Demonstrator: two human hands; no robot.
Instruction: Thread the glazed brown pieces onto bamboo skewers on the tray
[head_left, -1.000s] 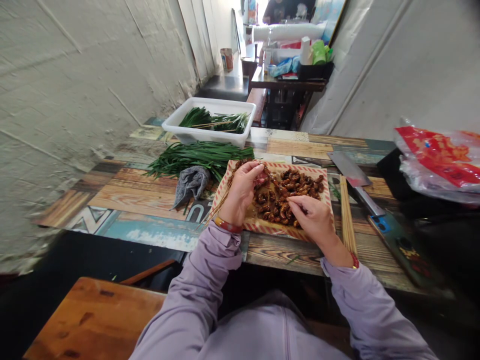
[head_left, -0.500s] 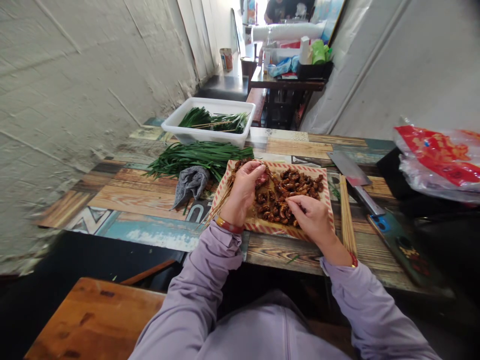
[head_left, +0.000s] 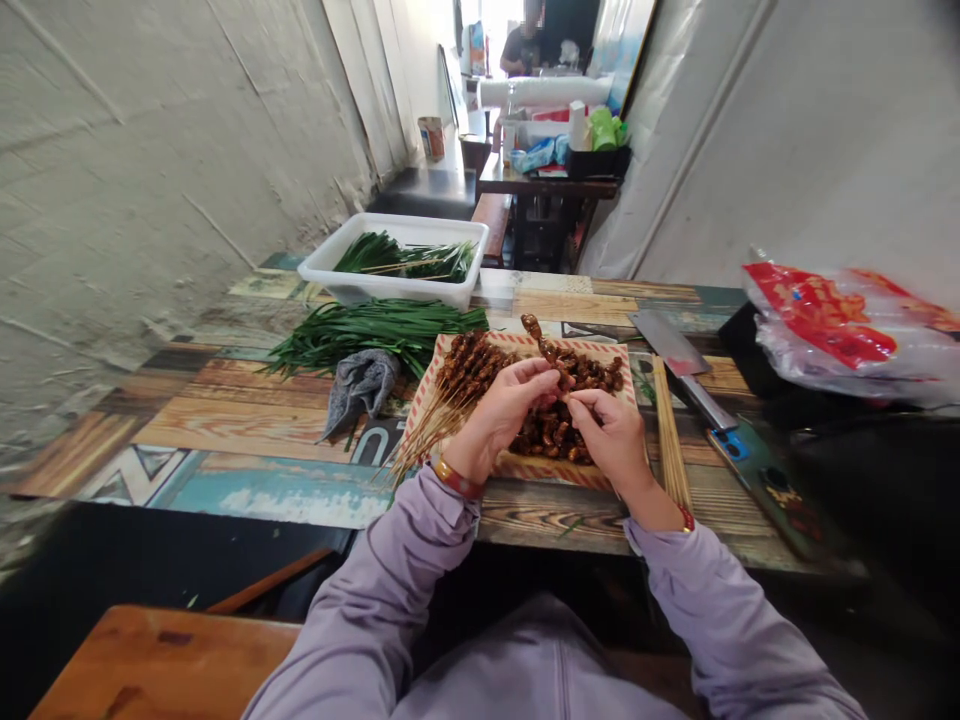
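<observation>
Glossy brown meat skewer [head_left: 544,345], tilted, above loose dark meat pieces [head_left: 553,432]

I see red-and-cream stripes edging the tray [head_left: 559,473], brown meat [head_left: 600,372], deep green leaves [head_left: 360,330], a grey cloth [head_left: 364,380], lilac sleeves [head_left: 405,545] and a white tub [head_left: 420,292].

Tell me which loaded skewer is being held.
The single raised skewer in the left hand, jutting over the striped tray; the other skewers lie together at the tray's left side.
</observation>
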